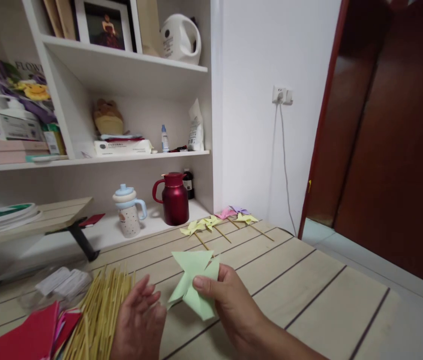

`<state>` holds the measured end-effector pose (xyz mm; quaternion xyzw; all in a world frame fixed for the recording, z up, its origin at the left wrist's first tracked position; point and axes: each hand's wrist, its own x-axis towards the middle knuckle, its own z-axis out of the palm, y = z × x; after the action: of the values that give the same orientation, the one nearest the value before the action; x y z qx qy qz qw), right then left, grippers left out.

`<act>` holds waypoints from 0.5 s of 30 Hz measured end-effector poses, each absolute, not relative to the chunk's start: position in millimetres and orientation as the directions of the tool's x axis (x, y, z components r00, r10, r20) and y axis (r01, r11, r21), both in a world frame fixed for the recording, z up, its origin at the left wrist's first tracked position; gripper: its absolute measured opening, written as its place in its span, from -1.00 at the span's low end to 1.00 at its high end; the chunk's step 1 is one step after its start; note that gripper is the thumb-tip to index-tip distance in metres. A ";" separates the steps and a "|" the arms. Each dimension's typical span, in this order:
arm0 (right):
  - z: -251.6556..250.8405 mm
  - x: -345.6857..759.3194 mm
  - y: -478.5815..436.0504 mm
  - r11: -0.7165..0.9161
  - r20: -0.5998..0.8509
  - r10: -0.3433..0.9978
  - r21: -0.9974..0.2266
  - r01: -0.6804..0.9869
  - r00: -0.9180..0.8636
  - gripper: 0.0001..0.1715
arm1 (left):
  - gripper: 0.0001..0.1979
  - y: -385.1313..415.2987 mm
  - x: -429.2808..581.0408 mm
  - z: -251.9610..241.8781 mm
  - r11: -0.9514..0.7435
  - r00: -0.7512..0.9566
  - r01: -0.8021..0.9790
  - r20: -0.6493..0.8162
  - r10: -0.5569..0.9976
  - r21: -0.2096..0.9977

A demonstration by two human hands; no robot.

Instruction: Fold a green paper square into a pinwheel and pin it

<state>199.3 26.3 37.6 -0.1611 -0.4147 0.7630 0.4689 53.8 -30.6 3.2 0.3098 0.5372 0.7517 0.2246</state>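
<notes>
A light green paper pinwheel (195,287) is pinched between the thumb and fingers of my right hand (230,300), held above the striped table. Its folded blades point outward, and no stick shows on it. To its left, my left hand (139,317) is raised with loosely curled, parted fingers and holds nothing. Beside that hand lies a bundle of thin yellowish sticks (100,305). Farther back on the table are several finished pinwheels on sticks: yellow ones (208,223), a pink one (226,213) and a purple one (240,210).
Red paper (23,335) and a clear box with white packets (63,282) lie at the left of the striped table (309,280). A dark red thermos jug (175,200) and a speckled cup (129,215) stand behind, below white shelves. A cable (284,155) hangs from the wall socket.
</notes>
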 end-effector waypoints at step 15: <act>24.0 162.5 13.4 -0.298 0.192 0.827 -0.648 -0.701 -0.529 -0.65 | -0.63 -38.2 81.6 8.9 -0.227 -0.528 -0.206 0.087 0.845 0.952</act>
<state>162.5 13.4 24.0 -0.0896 -0.3515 0.8005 0.4771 81.6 -38.2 8.9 0.3181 0.5017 0.7159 0.3669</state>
